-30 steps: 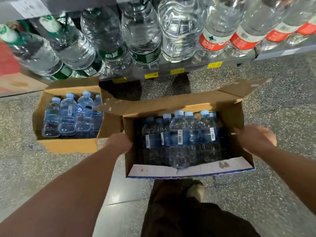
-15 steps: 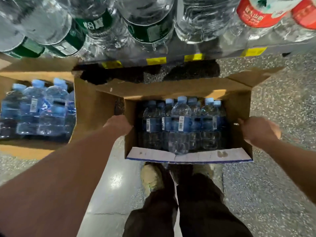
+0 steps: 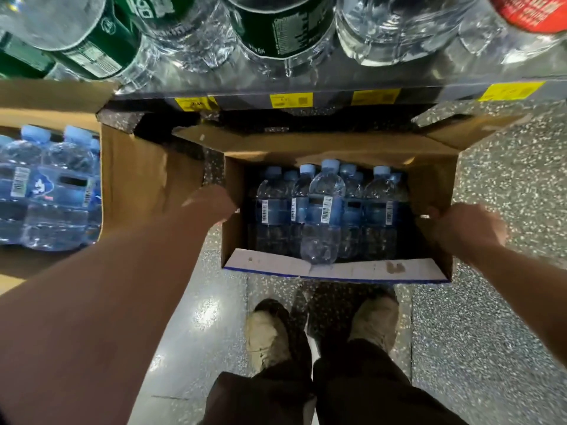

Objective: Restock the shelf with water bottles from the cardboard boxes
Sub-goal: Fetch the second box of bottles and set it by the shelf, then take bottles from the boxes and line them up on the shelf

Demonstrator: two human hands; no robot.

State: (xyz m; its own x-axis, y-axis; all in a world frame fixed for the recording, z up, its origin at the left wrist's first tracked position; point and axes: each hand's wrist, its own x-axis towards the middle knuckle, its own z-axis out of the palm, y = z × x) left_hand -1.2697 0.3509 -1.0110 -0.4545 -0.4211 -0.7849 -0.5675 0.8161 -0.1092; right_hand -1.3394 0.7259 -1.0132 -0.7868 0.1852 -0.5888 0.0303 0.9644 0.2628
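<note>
Fingers of left hand [image 3: 211,204] and right hand [image 3: 466,228] clamp the open cardboard box [image 3: 429,185] of blue-capped water bottles [image 3: 325,210].

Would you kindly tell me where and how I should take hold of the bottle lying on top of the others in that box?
Take the loose bottle round its labelled middle, coming down from above. It seems to lie tilted on the upright bottles, cap toward the shelf, so its flanks look free, while the walls of the box block a sideways approach.
</note>
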